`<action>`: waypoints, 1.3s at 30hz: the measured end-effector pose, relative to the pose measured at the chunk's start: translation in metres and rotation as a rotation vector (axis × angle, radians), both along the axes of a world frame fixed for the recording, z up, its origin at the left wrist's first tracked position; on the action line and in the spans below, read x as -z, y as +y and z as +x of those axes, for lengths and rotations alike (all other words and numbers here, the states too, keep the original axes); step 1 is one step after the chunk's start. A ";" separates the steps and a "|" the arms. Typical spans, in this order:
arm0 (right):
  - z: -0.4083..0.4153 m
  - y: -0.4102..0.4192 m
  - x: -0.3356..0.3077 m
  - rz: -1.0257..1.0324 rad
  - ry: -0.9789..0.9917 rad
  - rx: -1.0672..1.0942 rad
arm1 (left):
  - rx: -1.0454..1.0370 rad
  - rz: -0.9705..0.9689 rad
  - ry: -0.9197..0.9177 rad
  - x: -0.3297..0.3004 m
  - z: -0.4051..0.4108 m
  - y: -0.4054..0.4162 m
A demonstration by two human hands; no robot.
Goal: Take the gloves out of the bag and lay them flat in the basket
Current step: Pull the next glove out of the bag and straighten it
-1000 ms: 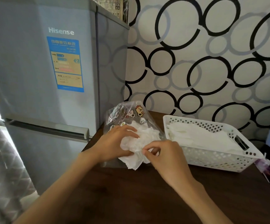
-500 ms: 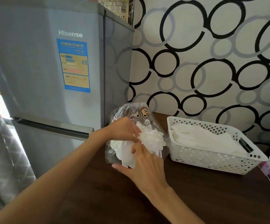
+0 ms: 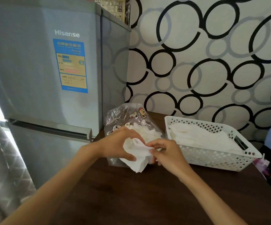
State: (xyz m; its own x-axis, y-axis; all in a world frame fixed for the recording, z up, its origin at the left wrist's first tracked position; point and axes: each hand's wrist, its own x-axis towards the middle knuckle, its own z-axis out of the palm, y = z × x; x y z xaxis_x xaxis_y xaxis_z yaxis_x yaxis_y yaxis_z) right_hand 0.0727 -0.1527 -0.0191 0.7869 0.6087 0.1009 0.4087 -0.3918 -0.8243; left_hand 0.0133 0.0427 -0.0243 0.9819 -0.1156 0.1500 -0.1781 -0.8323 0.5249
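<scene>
Both hands work one crumpled white glove (image 3: 138,155) at the mouth of the clear printed bag (image 3: 128,116), which stands on the dark table (image 3: 131,195) between the fridge (image 3: 50,78) and the white basket (image 3: 215,158).

Risks, judged from how things lie:
- The glove is thin and bunched up. If it goes in as it is, it will land in a wad, not flat. It needs spreading first.
- More gloves (image 3: 149,133) sit packed in the bag right behind the held one. Pulling could drag extras out with it, since thin film tends to cling.
- The bag is light and nothing pins it except the left hand's nearness. A tug could tip it or slide it along the table.
- The pile of gloves (image 3: 201,137) already in the basket looks flat. A careless drop could ruffle it.

Left hand (image 3: 120,143): fingers curled over the top of the glove, thumb underneath, so it grips the upper bunch. Whether it also holds the bag's edge I cannot tell.

Right hand (image 3: 167,151): fingers bent in, pinching the glove's right side between thumb and fingertips. It is clenched on the glove and lies just beside the basket's near wall without touching it.

The glove hangs between the two hands, lower end loose just above the table, partly in front of the bag.
</scene>
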 end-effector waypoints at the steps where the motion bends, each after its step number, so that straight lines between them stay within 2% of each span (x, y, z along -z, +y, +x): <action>1: -0.003 0.002 -0.001 -0.009 0.016 -0.011 | -0.034 0.066 -0.067 0.007 0.003 -0.002; 3: -0.008 0.004 -0.001 -0.137 -0.096 -0.051 | -0.058 0.166 -0.161 0.013 0.009 -0.003; 5: -0.013 0.006 0.001 -0.351 -0.378 -0.061 | -0.040 0.258 -0.212 0.016 0.014 -0.004; 7: -0.016 0.010 -0.002 -0.397 -0.557 -0.039 | -0.044 0.278 -0.231 0.020 0.017 -0.004; 11: -0.002 0.008 -0.010 -0.206 -0.521 0.003 | -0.103 0.230 -0.243 0.029 0.016 -0.002; 14: 0.000 0.003 -0.011 -0.006 -0.370 0.026 | -0.126 0.230 -0.217 0.029 0.017 -0.003; 21: -0.010 -0.007 -0.016 0.111 -0.336 0.017 | -0.144 0.216 -0.153 0.033 0.020 -0.003; 39: 0.000 -0.046 -0.065 0.597 -0.317 0.278 | -0.141 0.159 -0.115 0.039 0.030 0.006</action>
State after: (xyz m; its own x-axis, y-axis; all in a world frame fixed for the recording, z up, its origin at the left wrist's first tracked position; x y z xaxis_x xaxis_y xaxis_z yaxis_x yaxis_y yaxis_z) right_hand 0.0727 -0.1992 0.0455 0.7824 0.1610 0.6017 0.6139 -0.0366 -0.7885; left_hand 0.0438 0.0484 -0.0634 0.9675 -0.0093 0.2525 -0.1051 -0.9236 0.3686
